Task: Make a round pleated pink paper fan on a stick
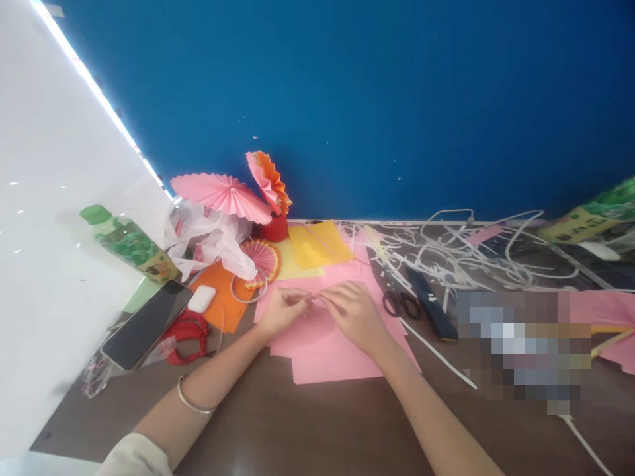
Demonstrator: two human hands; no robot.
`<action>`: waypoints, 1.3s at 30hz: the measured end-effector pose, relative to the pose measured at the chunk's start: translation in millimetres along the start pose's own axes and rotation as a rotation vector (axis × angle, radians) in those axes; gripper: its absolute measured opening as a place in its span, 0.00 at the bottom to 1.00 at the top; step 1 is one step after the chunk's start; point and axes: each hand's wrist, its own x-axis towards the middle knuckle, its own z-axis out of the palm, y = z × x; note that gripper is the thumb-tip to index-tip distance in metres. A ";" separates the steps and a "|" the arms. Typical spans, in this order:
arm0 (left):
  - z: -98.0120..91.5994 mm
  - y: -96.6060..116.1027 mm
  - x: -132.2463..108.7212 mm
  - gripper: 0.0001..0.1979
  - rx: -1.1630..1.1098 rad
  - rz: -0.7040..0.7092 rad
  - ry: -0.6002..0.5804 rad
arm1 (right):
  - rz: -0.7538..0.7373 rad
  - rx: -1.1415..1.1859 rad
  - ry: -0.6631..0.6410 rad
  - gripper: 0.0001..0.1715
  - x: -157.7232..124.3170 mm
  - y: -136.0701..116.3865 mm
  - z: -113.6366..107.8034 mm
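Above a stack of pink paper sheets (pixel 337 367), both hands meet fingertip to fingertip. My left hand (pixel 284 311) is closed in a pinch. Opposite it, the fingers of my right hand (pixel 354 314) are pressed together too. Whatever lies between the fingertips is too small or too hidden to name. Just beyond are yellow paper (pixel 320 244) and a folded pink-and-orange paper rosette (pixel 262 259). A thin ring (pixel 266 291) lies left of my left hand, partly over orange paper (pixel 225 311). Dark-handled scissors (pixel 401 304) rest close to my right hand.
Pleated paper fans (pixel 223 195) stand at the back beside white crumpled plastic (pixel 213 241). To the left are a green-capped bottle (pixel 129 244), a phone (pixel 146 325), a white case (pixel 202 299) and red straps (pixel 191 337). Tangled white strips (pixel 426 248) and a dark bar (pixel 431 307) lie right.
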 end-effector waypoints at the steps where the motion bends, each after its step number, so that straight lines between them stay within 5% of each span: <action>1: 0.1 -0.7 0.1 0.14 0.003 0.003 0.003 | 0.002 -0.001 0.004 0.10 0.2 -0.2 -0.5; 18: -1.7 -7.9 1.8 0.12 -0.022 0.000 -0.002 | -0.041 -0.092 -0.033 0.09 -1.1 -2.7 2.1; 32: 1.5 3.4 1.6 0.08 -0.048 -0.072 0.069 | -0.230 -0.359 -0.068 0.11 -2.8 -11.5 5.9; 35: 0.7 7.3 1.2 0.08 -0.043 -0.058 0.081 | -0.111 -0.151 -0.116 0.12 -0.8 -13.9 0.7; 39: -2.1 6.4 0.9 0.07 -0.046 -0.033 0.025 | 0.383 0.390 -0.245 0.11 5.6 -13.0 -17.8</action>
